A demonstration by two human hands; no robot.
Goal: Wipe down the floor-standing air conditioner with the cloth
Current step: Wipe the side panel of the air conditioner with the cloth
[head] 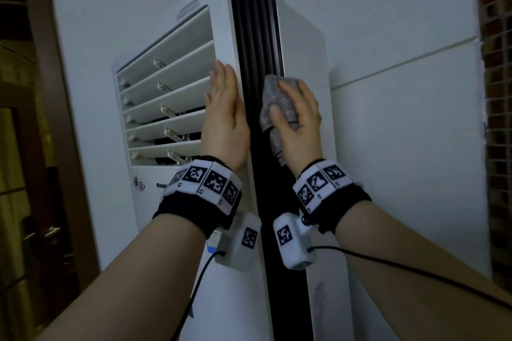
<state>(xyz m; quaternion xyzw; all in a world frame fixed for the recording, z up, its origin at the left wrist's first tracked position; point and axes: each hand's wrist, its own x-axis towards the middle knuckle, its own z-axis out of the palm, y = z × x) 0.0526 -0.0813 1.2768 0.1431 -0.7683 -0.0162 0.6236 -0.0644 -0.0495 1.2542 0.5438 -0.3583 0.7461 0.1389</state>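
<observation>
The tall white air conditioner fills the middle of the view, with a black ribbed strip running down its corner and open louvres on its front. My left hand lies flat, fingers straight, on the white front edge just right of the louvres. My right hand grips a crumpled grey cloth and holds it against the black strip, at the edge of the white side panel. Part of the cloth hangs below my palm.
A white wall stands close behind and to the right of the unit. A dark wooden door frame and door handle are at the left. A wire grille over brick runs along the far right edge.
</observation>
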